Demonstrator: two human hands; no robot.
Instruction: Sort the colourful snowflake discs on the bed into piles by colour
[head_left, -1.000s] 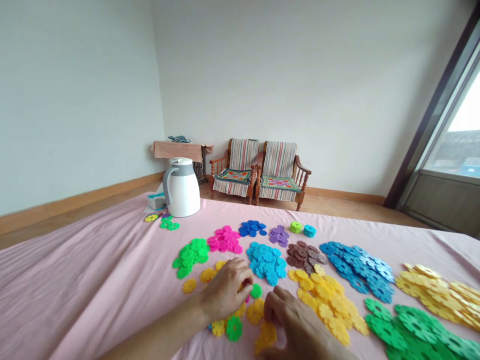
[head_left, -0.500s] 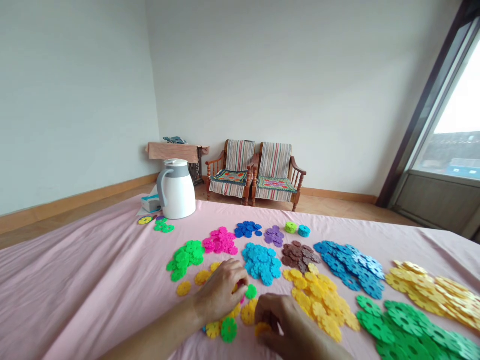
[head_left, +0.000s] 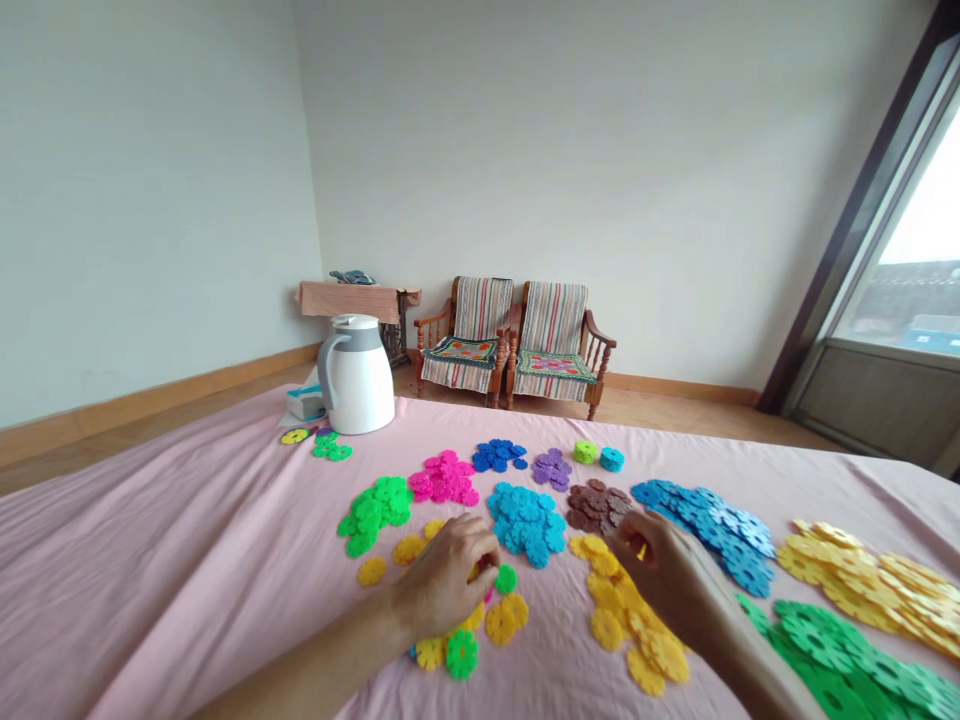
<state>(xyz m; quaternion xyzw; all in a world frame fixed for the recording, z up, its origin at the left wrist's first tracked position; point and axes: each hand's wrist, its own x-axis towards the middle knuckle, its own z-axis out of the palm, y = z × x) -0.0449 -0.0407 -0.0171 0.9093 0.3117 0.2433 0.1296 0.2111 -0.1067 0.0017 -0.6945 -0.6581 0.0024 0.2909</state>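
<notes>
My left hand (head_left: 454,575) is curled closed at the centre, with a bit of yellow-orange showing between its fingers, over loose yellow discs (head_left: 507,618) and beside a small green disc (head_left: 505,578). Above the pile of yellow-orange discs (head_left: 609,597) is my right hand (head_left: 660,555), its fingers pinched; a bit of yellow shows at them. The brown discs (head_left: 598,506) lie just beyond its fingertips. Light blue discs (head_left: 527,522) are heaped between the two hands. Bright green discs (head_left: 377,512) and pink discs (head_left: 444,478) lie beyond my left hand.
A white jug (head_left: 361,380) stands at the back left beside a small box (head_left: 306,403). Dark blue (head_left: 498,455) and purple discs (head_left: 552,469) lie farther back. Large blue (head_left: 709,530), yellow (head_left: 870,580) and green discs (head_left: 840,660) cover the right side. Two chairs stand beyond the table.
My right hand has moved up and to the right, from near the loose yellow discs to over the yellow-orange pile. My left hand has stayed nearly in place.
</notes>
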